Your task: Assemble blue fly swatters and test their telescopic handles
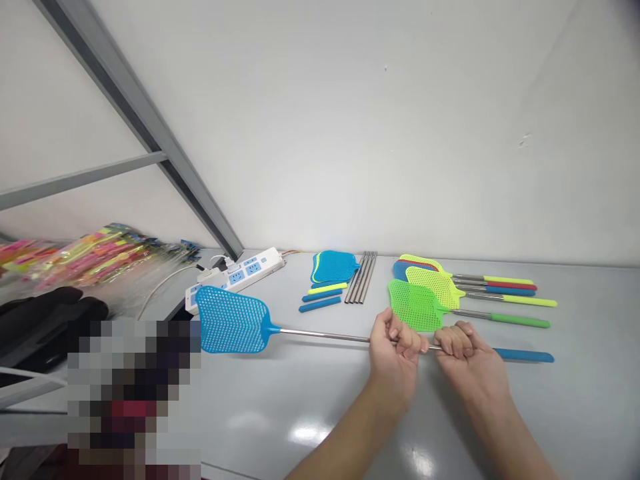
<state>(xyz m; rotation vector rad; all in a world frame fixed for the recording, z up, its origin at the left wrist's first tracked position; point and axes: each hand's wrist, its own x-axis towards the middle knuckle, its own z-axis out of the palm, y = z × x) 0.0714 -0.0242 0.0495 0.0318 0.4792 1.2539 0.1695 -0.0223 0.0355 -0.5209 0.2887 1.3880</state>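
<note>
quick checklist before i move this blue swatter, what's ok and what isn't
1. Left hand closed on the metal rod: ok.
2. Right hand closed on the rod, on the handle side: ok.
3. Blue mesh head joined to the rod: ok, the neck meets the metal.
4. Blue handle fully seated: cannot tell, the right hand hides where it begins.
5. Mesh head clear of the power strip: cannot tell, they overlap in this view.
6. Plenty of room between the hands and the green swatter: not ok, it lies right beside them.
</note>
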